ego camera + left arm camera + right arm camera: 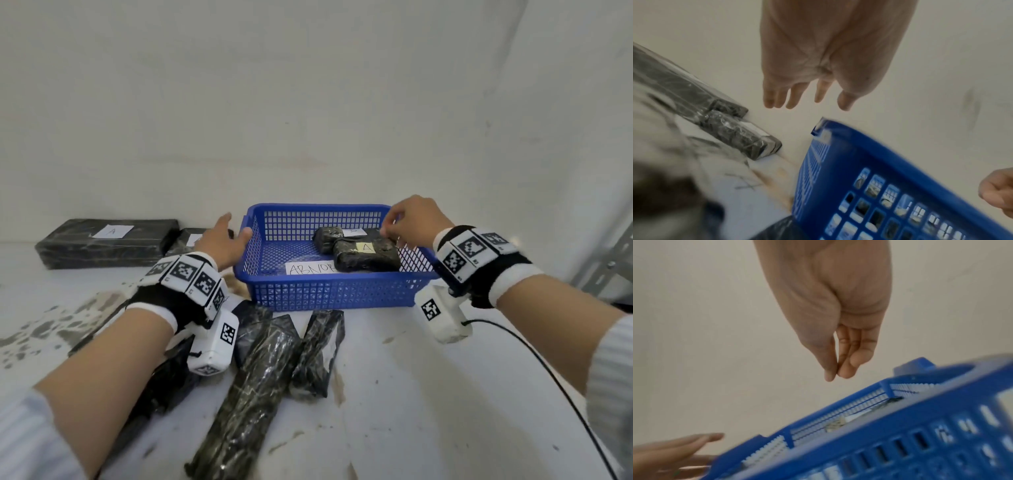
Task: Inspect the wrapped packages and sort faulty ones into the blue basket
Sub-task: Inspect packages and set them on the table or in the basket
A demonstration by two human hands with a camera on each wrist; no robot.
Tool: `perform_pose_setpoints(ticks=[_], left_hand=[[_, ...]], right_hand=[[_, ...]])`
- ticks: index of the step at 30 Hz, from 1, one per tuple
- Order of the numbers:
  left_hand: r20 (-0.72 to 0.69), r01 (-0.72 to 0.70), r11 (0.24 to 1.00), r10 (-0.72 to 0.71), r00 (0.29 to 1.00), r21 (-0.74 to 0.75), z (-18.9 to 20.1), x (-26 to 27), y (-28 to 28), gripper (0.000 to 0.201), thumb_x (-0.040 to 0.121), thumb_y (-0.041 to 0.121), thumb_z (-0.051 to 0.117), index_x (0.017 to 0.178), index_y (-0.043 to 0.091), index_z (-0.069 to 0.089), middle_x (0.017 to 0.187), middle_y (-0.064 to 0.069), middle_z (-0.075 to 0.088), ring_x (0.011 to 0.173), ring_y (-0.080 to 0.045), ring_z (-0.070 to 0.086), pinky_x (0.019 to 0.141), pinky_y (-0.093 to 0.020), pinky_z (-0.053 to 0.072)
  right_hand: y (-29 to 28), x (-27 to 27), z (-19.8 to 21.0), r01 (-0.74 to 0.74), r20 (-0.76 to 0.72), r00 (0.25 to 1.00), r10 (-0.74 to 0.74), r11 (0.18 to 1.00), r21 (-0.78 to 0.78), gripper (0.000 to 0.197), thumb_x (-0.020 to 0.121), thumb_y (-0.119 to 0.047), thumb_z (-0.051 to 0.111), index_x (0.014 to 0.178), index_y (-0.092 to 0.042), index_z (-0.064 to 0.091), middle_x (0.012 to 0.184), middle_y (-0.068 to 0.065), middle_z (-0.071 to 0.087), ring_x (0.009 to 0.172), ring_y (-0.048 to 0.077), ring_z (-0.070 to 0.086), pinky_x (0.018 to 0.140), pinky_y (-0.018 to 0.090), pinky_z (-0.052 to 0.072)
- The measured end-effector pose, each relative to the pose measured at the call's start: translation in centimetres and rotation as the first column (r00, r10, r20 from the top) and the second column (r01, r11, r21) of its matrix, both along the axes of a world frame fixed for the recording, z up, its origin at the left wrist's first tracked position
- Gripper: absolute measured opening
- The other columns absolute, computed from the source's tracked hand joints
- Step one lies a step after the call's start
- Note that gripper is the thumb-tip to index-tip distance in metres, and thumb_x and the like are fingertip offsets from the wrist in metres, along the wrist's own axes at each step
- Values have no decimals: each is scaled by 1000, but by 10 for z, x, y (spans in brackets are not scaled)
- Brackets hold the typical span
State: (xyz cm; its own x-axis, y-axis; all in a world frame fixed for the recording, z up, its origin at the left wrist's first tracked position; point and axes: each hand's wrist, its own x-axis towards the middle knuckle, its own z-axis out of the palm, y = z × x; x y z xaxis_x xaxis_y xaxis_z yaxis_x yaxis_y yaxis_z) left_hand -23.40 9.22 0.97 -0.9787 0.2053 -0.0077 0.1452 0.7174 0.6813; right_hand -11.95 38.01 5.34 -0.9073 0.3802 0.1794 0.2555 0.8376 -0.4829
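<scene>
The blue basket [329,284] stands at the middle of the white table against the wall. Two dark wrapped packages lie in it: one with a yellow "A" label [368,257] and a smaller one [327,236] behind it. My left hand [236,226] hovers by the basket's left rim with fingers spread and holds nothing; its straight fingers [793,99] show in the left wrist view. My right hand [388,229] hangs over the basket's right rear corner. Its thumb rests against its fingertips [846,369] with nothing between them.
Several loose wrapped packages [246,394] lie in front of the basket and under my left wrist. A long package with a white label [106,243] and a shorter one [742,138] lie at the back left. A black cable [548,370] runs along the right. A metal bracket [603,263] stands far right.
</scene>
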Motion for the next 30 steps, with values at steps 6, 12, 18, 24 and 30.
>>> perform_pose_setpoints(ticks=[6, 12, 18, 24, 30], left_hand=[[-161, -61, 995, 73, 984, 79, 35, 57, -32, 45, 103, 35, 38, 129, 2, 55, 135, -17, 57, 123, -31, 53, 103, -38, 37], [-80, -3, 993, 13, 997, 121, 21, 123, -73, 25, 98, 28, 53, 116, 13, 63, 120, -10, 65, 103, -23, 59, 95, -37, 43], [-27, -37, 994, 40, 999, 102, -4, 157, -96, 25, 97, 27, 56, 117, 13, 64, 108, -5, 62, 96, -18, 54, 88, -28, 39], [-119, -60, 982, 82, 989, 177, -9, 173, -106, 28, 98, 33, 53, 113, 13, 64, 114, -7, 67, 98, -18, 57, 88, -31, 42], [111, 16, 956, -51, 993, 294, 8, 203, -105, 62, 91, 69, 20, 110, 22, 55, 89, -10, 73, 67, -23, 66, 61, -30, 47]], right_hand=[[-73, 54, -17, -321, -108, 947, 303, 906, -277, 10, 97, -23, 64, 102, -22, 72, 81, -3, 73, 63, 6, 66, 60, 19, 52], [-152, 81, -61, -521, 191, 810, 554, 830, -201, 67, 89, -43, 72, 149, -33, 43, 147, -1, 54, 130, 19, 54, 107, 33, 42], [-168, 84, -71, -472, 192, 848, 494, 869, -150, 77, 89, -27, 76, 155, -26, 36, 152, 4, 47, 139, 25, 44, 111, 37, 36], [-154, 99, -67, -438, 6, 892, 452, 868, -235, 40, 88, -23, 76, 122, -26, 54, 127, 4, 55, 117, 23, 57, 97, 32, 46], [-145, 135, -40, -569, -519, 765, 382, 777, -267, 41, 80, -4, 80, 96, -31, 55, 100, -8, 57, 93, 19, 63, 85, 33, 54]])
